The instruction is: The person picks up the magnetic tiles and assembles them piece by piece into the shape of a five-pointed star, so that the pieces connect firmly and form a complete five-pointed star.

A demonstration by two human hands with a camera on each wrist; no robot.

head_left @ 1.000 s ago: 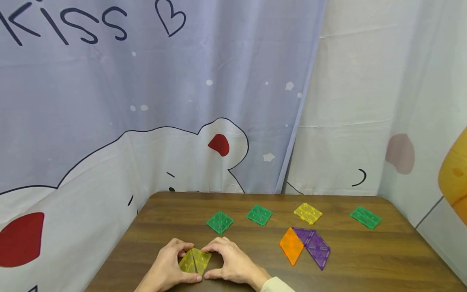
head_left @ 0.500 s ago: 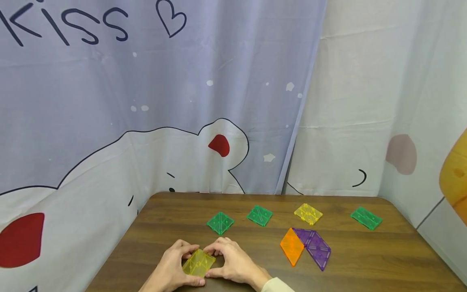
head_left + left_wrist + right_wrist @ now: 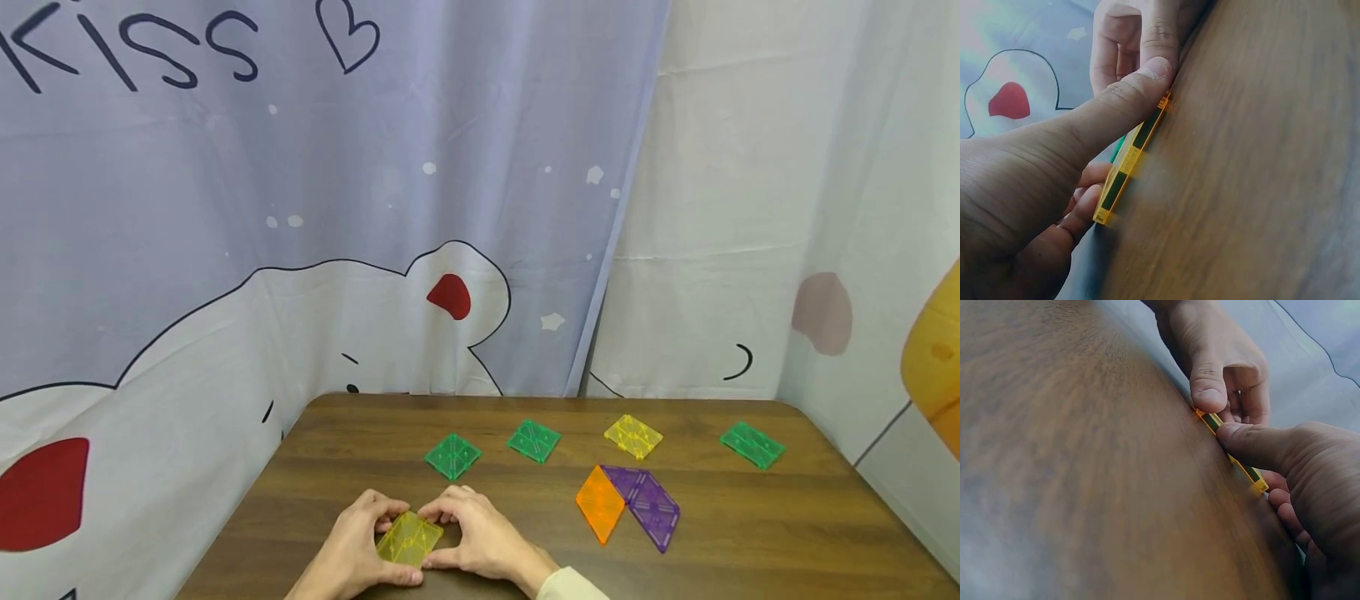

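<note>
Two yellow translucent triangular magnetic tiles point(image 3: 409, 542) lie edge to edge near the front of the table, forming one diamond shape. My left hand point(image 3: 358, 540) holds their left side between thumb and fingers. On the right side, my right hand point(image 3: 476, 535) grips the same tiles, fingers at the far edge and thumb at the near one. Both wrist views show the yellow tiles point(image 3: 1127, 161) edge-on, low at the table surface. In the right wrist view the thumbs cover part of the tile edge point(image 3: 1256, 480).
Behind the hands lie green tile diamonds point(image 3: 452, 457), point(image 3: 533, 441) and a yellow one point(image 3: 633, 437). Another green piece point(image 3: 752, 445) is at the far right. An orange tile point(image 3: 601, 504) touches joined purple tiles point(image 3: 654, 510). A printed curtain point(image 3: 420, 333) hangs behind the wooden table point(image 3: 750, 533).
The wedge-shaped gap between the two yellow tiles has closed, and they now meet along one edge. My left hand has shifted slightly right; my right hand has barely moved.
</note>
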